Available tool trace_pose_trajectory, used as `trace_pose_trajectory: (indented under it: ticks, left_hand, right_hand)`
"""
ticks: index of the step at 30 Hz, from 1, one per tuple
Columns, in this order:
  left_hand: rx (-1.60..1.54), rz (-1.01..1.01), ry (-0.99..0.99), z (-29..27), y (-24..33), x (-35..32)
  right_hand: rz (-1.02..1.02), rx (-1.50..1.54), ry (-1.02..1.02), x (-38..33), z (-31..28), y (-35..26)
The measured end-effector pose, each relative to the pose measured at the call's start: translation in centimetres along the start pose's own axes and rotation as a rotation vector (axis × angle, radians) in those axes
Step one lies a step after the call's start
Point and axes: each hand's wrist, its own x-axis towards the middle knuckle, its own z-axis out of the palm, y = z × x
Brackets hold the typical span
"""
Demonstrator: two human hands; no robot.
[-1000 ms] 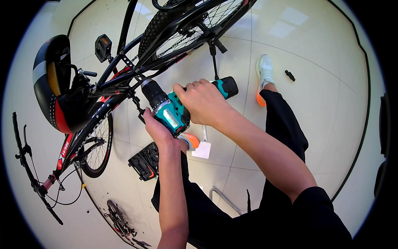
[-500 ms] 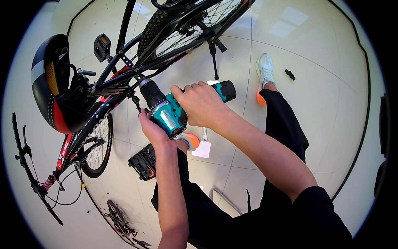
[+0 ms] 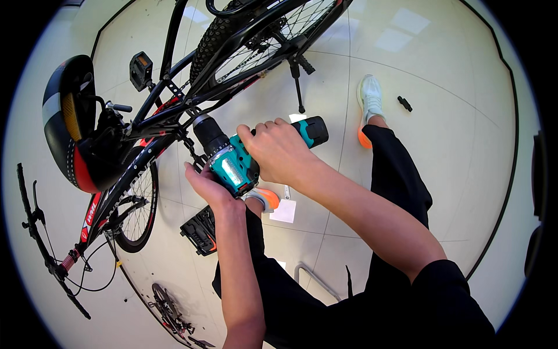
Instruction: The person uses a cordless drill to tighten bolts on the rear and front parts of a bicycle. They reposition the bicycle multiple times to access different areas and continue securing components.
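A teal and black cordless drill (image 3: 231, 166) is in both my hands, its chuck pointing up and left at the bicycle's frame (image 3: 168, 119) near the seat tube. My right hand (image 3: 282, 150) wraps round the drill's handle, and the battery end (image 3: 314, 131) sticks out past the knuckles. Against the back of the drill body lies my left hand (image 3: 214, 189), its fingers partly hidden behind the tool. The chuck's tip meets the dark frame parts; whether a bit sits in a screw there cannot be made out.
The bicycle has its saddle (image 3: 67, 134) at left and its kickstand (image 3: 299, 87) down. On the floor are an opened black tool case (image 3: 200, 232), white paper (image 3: 283, 211), a small black part (image 3: 405, 104) and a pile of dark bicycle parts (image 3: 168, 308). My shoe (image 3: 370, 99) stands at right.
My left hand has shifted slightly left, with its thumb farther out from the drill. The drill still points at the same part of the frame. The view has moved a little.
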Motion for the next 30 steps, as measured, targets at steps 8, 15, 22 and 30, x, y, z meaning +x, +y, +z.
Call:
trace_pose_trajectory:
  ticks: [8, 15, 22, 30]
  left_hand:
    - [0.023, -0.016, -0.003, -0.2, 0.0, 0.3]
    - [0.047, -0.03, 0.022, 0.3, 0.1, -0.2]
    - [0.035, -0.04, 0.014, 0.0, 0.2, 0.1]
    - [0.005, -0.059, -0.001, -0.7, 0.0, 0.9]
  right_hand:
    - [-0.005, 0.043, -0.001, 0.0, -0.1, -0.1]
    - [0.014, 0.007, 0.071, -0.2, 0.4, -0.2]
    - [0.011, 0.044, 0.036, -0.2, 0.2, -0.1]
    - [0.008, 0.079, 0.018, 0.0, 0.2, -0.5]
